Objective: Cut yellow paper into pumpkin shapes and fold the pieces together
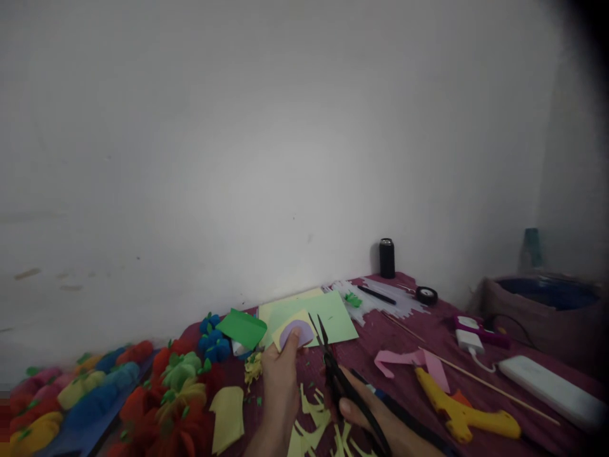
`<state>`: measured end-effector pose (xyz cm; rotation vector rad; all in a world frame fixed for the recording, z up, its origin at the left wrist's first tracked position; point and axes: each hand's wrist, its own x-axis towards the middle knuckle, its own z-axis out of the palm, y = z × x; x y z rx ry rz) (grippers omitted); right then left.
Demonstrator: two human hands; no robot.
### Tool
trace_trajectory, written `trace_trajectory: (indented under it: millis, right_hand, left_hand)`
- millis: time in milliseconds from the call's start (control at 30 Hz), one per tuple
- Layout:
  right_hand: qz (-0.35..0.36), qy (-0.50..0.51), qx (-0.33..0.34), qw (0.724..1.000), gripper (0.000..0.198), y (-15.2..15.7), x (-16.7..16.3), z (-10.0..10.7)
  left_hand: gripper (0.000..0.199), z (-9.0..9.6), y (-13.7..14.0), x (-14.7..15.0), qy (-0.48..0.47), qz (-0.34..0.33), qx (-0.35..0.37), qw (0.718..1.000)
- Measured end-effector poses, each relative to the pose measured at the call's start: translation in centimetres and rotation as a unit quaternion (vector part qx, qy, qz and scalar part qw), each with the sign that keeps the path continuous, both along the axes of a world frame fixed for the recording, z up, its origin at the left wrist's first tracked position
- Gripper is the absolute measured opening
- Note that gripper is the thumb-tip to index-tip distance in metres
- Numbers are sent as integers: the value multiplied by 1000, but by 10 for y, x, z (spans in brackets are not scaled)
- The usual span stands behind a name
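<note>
Craft workspace: scissors [329,357], glue gun [476,420], paper scraps [314,414].

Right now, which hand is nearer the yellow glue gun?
The right hand, holding scissors, is left of the yellow glue gun; the left hand, pinching paper, is farther left.

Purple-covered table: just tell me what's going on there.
The person's left hand pinches a small pale yellow paper sheet together with a rounded lilac piece. The right hand holds black-handled scissors, blades parted near the sheet's right edge; whether they touch it is hard to tell. Cut pale yellow paper scraps lie below on the purple cloth. A yellow glue gun rests toward the right, and multicoloured rounded craft pieces crowd the left.
</note>
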<state>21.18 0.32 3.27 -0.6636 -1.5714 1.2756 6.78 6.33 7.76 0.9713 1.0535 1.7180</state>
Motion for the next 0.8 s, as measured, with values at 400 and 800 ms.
trace_trajectory:
  millis: [400,800]
  right_hand:
    - [-30,-9,-1,999,50,1,-7,4]
    - [-56,-44,27,997,39,8,-5,-8]
  left_hand:
    - [23,-5,-2,5,-2,-21,16,1000]
    - [24,-6,-3,5,3,-15,18,1000]
